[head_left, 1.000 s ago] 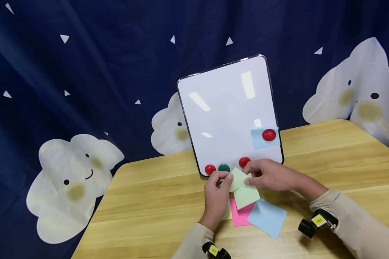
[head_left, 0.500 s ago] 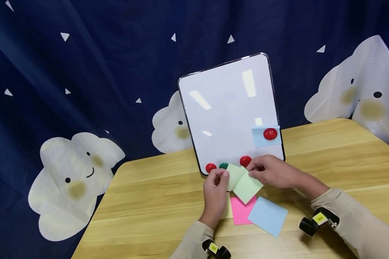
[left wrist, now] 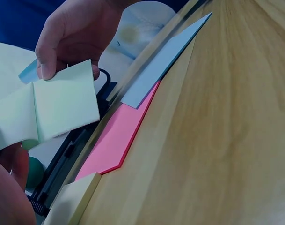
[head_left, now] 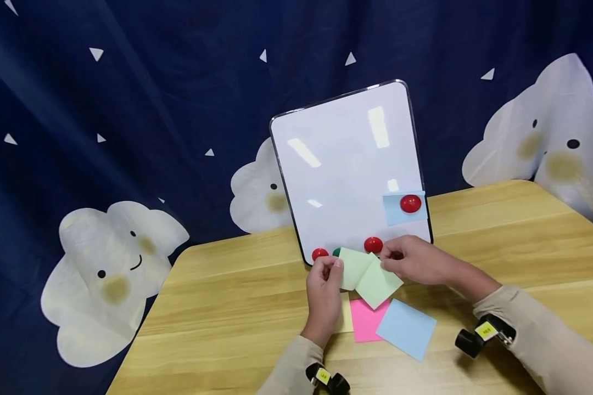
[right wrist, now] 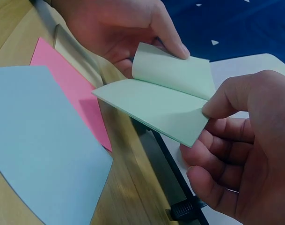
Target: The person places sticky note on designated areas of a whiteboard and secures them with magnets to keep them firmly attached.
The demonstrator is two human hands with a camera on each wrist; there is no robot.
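Observation:
Between thumb and fingers, my right hand (head_left: 420, 260) grips a pale green sticky note pad (right wrist: 151, 108) by one corner. My left hand (head_left: 324, 296) pinches the top green sheet (right wrist: 172, 70), which is folded back from the pad and still meets it along one edge. Both are held up just in front of the whiteboard's (head_left: 346, 164) lower edge. Below them on the table lie a pink sticky note pad (head_left: 368, 323), a light blue pad (head_left: 407, 329) overlapping it, and a pale yellow pad (head_left: 345, 315) partly hidden by my left hand.
The whiteboard leans upright at the table's (head_left: 217, 307) back. A red magnet (head_left: 410, 203) holds a blue note (head_left: 392, 211) on it. Along its bottom sit two red magnets, one of them here (head_left: 373, 244), and a green magnet (left wrist: 34, 173). A dark blue curtain (head_left: 202, 82) hangs behind.
My left hand has moved slightly left, drawing the green sheet away from the pad so it spreads out. The pad has turned in my right hand, and the sheet now covers most of the green magnet.

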